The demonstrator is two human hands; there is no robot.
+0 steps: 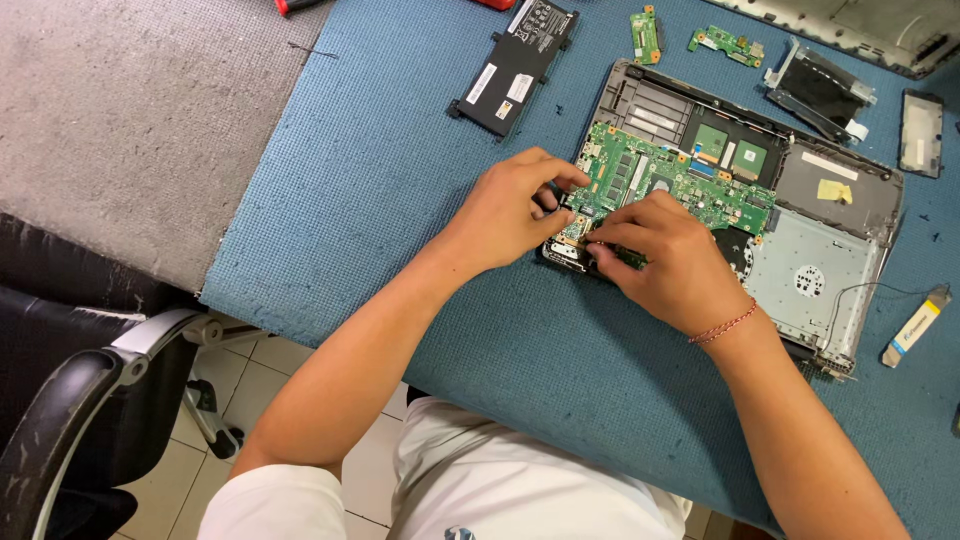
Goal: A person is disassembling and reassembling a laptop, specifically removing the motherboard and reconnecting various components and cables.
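Both hands' grips pinch the motherboard [665, 185], apparently; battery [513, 66] and small boards [646, 32] lie well apart.

- I see a black battery [512, 66] at top centre of the mat w/ two white rectangular labels + one dark label.
- Yellow sticker [830, 190] on grey plate inside laptop, right side.
- White/blue/yellow strip [914, 328] at far right edge.
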